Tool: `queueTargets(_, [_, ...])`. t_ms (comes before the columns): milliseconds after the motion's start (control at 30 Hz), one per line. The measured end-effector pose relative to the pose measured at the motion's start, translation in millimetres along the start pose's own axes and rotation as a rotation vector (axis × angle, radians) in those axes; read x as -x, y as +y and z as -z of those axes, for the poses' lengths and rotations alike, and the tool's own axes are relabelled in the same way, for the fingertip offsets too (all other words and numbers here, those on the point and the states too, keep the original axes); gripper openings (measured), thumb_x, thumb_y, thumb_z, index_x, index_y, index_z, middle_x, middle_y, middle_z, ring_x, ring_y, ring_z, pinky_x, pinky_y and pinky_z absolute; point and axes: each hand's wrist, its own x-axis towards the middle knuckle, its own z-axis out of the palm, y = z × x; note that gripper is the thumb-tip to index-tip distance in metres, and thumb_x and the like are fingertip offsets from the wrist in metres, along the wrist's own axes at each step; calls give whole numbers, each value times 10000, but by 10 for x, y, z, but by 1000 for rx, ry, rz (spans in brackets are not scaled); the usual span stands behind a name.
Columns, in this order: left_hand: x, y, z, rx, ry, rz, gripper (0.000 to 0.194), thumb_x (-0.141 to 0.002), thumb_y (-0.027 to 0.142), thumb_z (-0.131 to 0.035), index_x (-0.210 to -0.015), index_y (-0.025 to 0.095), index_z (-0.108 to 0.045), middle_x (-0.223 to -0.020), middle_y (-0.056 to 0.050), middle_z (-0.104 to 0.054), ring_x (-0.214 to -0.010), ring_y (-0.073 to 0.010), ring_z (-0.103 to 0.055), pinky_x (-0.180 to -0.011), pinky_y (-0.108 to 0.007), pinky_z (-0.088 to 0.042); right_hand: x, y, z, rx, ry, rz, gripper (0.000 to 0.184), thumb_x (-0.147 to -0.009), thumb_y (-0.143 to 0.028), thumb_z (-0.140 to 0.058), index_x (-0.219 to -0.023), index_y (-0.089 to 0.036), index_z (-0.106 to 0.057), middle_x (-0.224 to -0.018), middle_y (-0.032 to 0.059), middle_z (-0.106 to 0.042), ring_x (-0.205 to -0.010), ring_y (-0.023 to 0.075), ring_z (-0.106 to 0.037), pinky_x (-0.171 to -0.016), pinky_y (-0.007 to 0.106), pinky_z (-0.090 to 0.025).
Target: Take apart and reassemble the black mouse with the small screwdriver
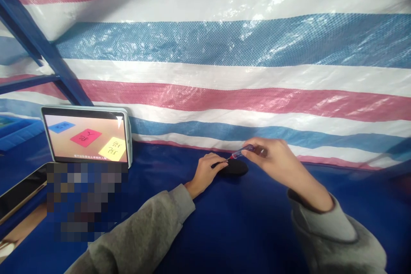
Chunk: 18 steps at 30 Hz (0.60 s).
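Note:
A small screwdriver (243,151) with a see-through bluish handle and a red collar is pinched in my right hand (268,154). It slants down to the left, and its tip end is close to the fingers of my left hand (205,173). Under those fingers a flat, black, oval object (236,168) rests on the blue tabletop (224,231). My left thumb and fingers close on its left end. What kind of object it is, and whether the screwdriver's tip touches it, I cannot tell.
A tablet (86,135) stands at the left, its screen showing coloured paper notes. Beside it are a phone (24,188) and part of another person's arm (27,227). A blurred patch hides the area below the tablet. Striped sheeting (224,43) hangs behind the table, with a blue metal frame (48,47) at left.

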Motion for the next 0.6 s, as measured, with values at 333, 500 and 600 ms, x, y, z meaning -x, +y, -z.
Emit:
queueTargets(333, [-3,-16,-4,4,9,2,155,-891,356,-684,-892,223,-765,-898,-25,-762,-837,-200,-691,-832,-335,-507,-4,-2,34,0,-9,-20,170,-844,-339,-594,-804,-219,-708,-690,-11,-712,-565,128,-599,-598,262,-449])
queueTargets(500, [9,35,23,-4,41,27,100,-901,245,-660,-936,225,-752,-918,-19,-752,-864,-194,-684,-851,-332,-505,3,10,35,-9,18,-39,162,-836,-335,-606,-831,-219,-719,-687,-13,-713,-538,127,-603,-588,264,-458])
queueTargets(600, [11,55,38,-55,90,49,176,-923,165,-580,-996,226,-728,-950,-20,-732,-896,-187,-674,-872,-333,-502,-4,24,4,-5,52,-59,157,-831,-328,-608,-848,-222,-722,-725,-7,-732,-570,137,-634,-615,271,-475])
